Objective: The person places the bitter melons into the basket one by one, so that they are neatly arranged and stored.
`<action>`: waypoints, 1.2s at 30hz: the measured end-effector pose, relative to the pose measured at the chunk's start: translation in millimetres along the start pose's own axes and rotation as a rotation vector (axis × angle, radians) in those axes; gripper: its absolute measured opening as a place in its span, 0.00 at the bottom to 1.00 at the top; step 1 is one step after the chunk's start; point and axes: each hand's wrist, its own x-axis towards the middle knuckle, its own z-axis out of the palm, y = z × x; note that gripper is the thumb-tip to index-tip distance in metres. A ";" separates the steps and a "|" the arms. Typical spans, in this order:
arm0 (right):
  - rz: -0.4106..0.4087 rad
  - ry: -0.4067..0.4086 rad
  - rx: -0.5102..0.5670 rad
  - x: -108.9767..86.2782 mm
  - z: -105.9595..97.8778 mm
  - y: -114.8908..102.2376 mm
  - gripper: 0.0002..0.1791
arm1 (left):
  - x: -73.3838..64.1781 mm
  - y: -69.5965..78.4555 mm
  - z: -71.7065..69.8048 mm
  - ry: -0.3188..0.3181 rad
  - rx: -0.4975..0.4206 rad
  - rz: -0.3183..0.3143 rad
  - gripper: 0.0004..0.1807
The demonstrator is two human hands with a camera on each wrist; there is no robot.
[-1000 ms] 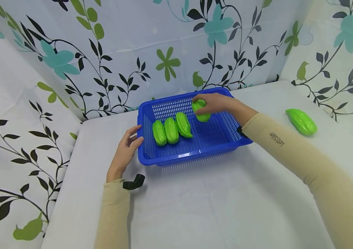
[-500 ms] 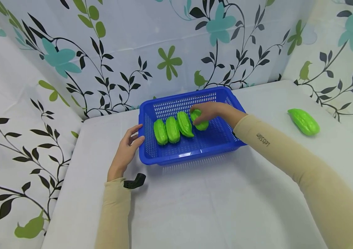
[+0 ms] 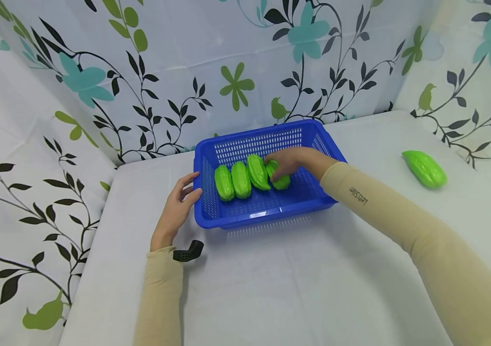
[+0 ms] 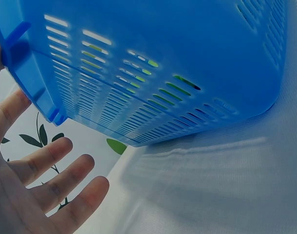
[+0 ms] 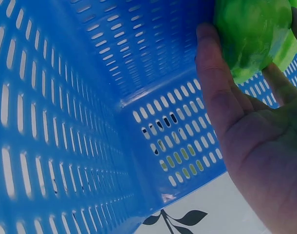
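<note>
A blue plastic basket [image 3: 228, 222] with slotted walls stands on the white cloth. Inside it, three glossy green peppers [image 3: 241, 180] lie side by side in the left half. My right hand [image 3: 287, 161] reaches in and grips a fourth green pepper [image 3: 282, 182], its fingers and thumb round it, just right of the row. In the right wrist view this pepper [image 5: 253, 34] shows between the fingers. My left hand [image 3: 173, 211] touches the basket's left rim with thumb and forefinger; the left wrist view shows the other fingers [image 4: 73, 178] loosely extended below the rim.
One more green pepper [image 3: 426, 169] lies on the white cloth to the right of the basket. A patterned curtain [image 3: 176, 57] with leaves and flowers hangs close behind the basket and along both sides. A black wrist device [image 3: 188, 251] sticks out beside the left sleeve.
My right hand has lowered the gripped pepper into the basket and moved it left, close against the row of three. The left hand keeps its place at the rim.
</note>
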 end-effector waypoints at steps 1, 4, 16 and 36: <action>-0.001 -0.003 -0.004 0.0 -0.3 -0.4 0.38 | -1.9 4.9 0.3 -0.002 0.001 -0.003 0.31; 0.005 -0.008 -0.007 -0.5 -1.1 -1.1 0.37 | -4.8 11.3 0.7 -0.004 0.011 -0.003 0.31; -0.001 -0.016 0.033 -2.7 -1.4 0.5 0.42 | -5.4 11.0 1.5 -0.001 0.015 -0.006 0.31; 0.039 0.133 -0.011 -42.1 -27.6 12.7 0.41 | -6.1 14.9 3.4 0.005 0.041 -0.039 0.31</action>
